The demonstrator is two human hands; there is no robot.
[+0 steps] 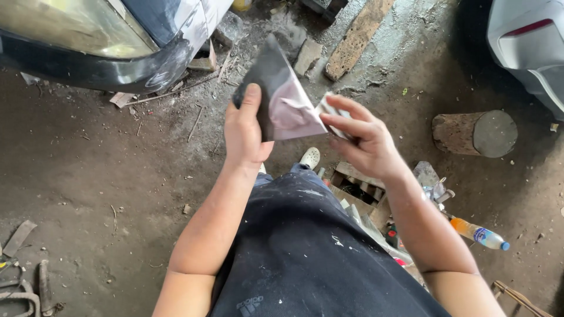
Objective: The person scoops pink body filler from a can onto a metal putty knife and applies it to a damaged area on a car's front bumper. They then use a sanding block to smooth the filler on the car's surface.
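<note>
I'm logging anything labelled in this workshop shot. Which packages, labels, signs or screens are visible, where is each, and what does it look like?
Plastic bottle: lying on the dirt floor by the person's right arm; clear, orange liquid, blue cap, with a blue and white label band.
Crate: on the ground below the right hand; open, slatted, brownish, contents unclear.
No signs or screens in view.

We note one package: a plastic bottle lying on its side on the dirt floor at right, holding orange liquid, with a blue-and-white label and blue cap. We see no signs or screens.
</note>
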